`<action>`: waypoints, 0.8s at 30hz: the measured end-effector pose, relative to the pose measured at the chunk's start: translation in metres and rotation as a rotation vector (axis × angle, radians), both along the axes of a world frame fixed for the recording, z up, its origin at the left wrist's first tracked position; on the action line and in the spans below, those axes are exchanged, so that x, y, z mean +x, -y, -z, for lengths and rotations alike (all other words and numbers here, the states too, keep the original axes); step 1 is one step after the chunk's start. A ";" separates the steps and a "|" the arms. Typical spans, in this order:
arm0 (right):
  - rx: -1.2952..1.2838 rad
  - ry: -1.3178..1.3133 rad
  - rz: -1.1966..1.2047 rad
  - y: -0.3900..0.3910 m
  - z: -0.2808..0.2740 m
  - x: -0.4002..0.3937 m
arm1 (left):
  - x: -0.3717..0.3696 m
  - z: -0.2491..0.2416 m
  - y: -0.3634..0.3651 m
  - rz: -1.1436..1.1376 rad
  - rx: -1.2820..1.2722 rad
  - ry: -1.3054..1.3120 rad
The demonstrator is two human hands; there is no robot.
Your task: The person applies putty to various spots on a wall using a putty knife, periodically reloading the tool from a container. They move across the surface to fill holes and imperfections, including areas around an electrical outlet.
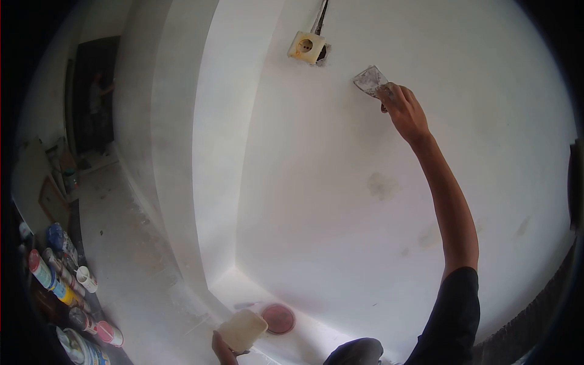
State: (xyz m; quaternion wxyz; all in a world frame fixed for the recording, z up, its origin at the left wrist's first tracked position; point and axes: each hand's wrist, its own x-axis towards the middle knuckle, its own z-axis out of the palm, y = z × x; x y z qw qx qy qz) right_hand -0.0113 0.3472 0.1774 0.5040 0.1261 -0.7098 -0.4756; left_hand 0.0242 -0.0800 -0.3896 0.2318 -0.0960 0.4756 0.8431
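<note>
My right hand (401, 112) is raised with its fingers wrapped round the handle of a putty knife (370, 79). The wide, smeared blade lies against the white wall (316, 152), to the right of and below a wall socket (305, 46). Low at the bottom of the view, my left hand (224, 351) grips a cream, rounded-square tray (244, 330) from below and the side; part of this hand is cut off by the frame. A red round lid or tub (280, 319) sits just right of the tray, at the foot of the wall.
Paint cans and tubs (64, 292) stand along the left, with a white cup (86, 278) among them. The concrete floor (118, 225) runs back to a dark doorway (97, 55), where another person (97, 100) stands. My knee (359, 353) shows at the bottom.
</note>
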 end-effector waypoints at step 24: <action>0.062 -0.096 0.267 0.018 0.025 -0.042 | 0.005 -0.010 0.000 -0.016 -0.007 -0.029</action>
